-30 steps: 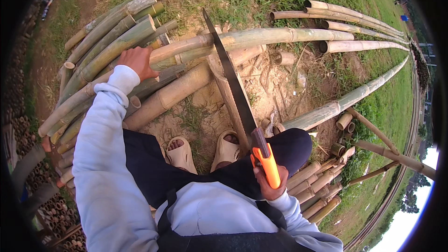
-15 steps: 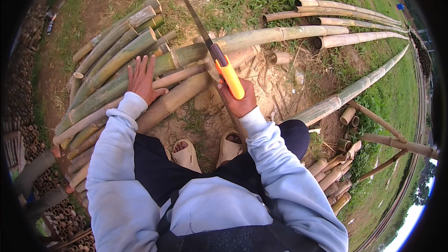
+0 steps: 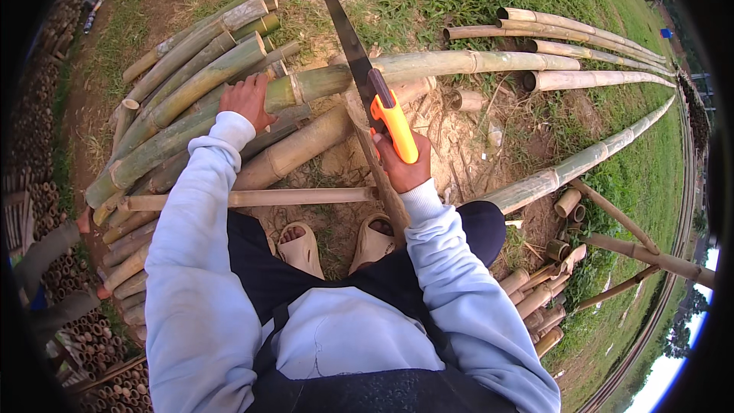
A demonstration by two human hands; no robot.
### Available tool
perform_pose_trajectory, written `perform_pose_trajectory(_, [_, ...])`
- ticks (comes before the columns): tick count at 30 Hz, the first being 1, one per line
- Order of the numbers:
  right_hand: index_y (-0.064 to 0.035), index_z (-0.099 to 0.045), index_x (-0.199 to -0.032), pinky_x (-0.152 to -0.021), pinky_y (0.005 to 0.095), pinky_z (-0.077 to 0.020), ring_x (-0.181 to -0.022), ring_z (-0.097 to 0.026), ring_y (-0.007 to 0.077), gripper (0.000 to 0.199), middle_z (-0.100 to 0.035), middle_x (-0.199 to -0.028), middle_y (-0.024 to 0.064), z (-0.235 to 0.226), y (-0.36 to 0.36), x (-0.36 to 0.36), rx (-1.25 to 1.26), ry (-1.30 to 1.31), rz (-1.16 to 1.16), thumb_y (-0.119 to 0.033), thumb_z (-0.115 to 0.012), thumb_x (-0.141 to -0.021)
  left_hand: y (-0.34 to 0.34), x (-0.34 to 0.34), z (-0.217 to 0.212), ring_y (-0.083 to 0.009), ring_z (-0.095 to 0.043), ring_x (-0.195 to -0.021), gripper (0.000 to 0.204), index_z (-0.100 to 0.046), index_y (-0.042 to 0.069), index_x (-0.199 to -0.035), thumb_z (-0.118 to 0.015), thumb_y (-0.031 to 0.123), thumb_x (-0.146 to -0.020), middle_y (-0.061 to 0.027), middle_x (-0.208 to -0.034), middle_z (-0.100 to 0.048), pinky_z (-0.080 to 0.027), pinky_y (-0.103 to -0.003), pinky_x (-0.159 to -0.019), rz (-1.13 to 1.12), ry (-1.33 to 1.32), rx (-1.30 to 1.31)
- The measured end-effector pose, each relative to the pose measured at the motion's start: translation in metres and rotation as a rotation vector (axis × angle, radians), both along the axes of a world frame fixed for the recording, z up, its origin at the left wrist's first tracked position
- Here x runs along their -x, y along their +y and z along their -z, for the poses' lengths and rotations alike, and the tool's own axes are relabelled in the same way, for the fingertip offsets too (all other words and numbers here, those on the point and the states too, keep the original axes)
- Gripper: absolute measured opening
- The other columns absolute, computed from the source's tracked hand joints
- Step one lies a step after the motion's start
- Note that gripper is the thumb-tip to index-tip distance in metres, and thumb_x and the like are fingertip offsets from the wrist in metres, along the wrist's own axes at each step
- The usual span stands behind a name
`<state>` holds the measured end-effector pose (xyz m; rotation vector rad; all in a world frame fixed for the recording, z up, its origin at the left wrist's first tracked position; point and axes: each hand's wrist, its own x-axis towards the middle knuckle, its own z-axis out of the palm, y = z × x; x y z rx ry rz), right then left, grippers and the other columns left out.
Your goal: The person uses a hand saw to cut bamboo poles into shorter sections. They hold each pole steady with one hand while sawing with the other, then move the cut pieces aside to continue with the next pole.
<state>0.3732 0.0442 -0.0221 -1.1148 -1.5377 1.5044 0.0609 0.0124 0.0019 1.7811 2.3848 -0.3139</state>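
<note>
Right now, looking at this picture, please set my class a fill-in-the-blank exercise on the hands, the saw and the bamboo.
1. The right hand grips a hand saw by its ____ handle.
2. The left hand rests on a green ____ pole.
3. The saw's blade lies across the pole, its tip pointing ____ from the person.
4. The person's feet are in tan ____.

Missing words: orange; bamboo; away; sandals

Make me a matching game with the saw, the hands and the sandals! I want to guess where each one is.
Things:
1. left hand
2. right hand
3. saw blade
4. sandals

Places or states:
A. crossing the long bamboo pole
B. on the dirt below the stack
C. pressing on a green bamboo pole
D. gripping the orange handle

Pairs: 1-C, 2-D, 3-A, 4-B
</note>
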Motion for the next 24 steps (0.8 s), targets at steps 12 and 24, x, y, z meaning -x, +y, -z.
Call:
perform_pose_trajectory(12, [0.0047,-0.069,-0.119,-0.076,0.0255,-0.0524,-0.08,-0.066,0.0102,0.027,-0.073,-0.09,0.0068,-0.041,-0.135,-0.107,0.068,-0.213,-0.047,-0.001,-0.066,-0.093,0.003,0.01,0.009,-0.041,-0.068,-0.104,0.064,-0.055,0.002,-0.124,-0.084,0.028,-0.073,-0.0213,-0.108,-0.07,-0.051,-0.053,-0.092,-0.022,0.015,0.019])
perform_pose_trajectory(24, [0.0028,-0.071,-0.103,-0.06,0.0273,-0.048,-0.062,-0.059,0.0094,0.014,-0.064,-0.069,0.0057,-0.029,-0.119,-0.072,-0.028,-0.187,-0.017,-0.005,-0.071,-0.091,0.004,0.01,0.009,-0.041,-0.068,-0.105,0.066,-0.055,0.001,-0.125,-0.084,0.026,-0.072,-0.023,-0.112,-0.07,-0.052,-0.051,-0.092,-0.017,-0.005,0.068])
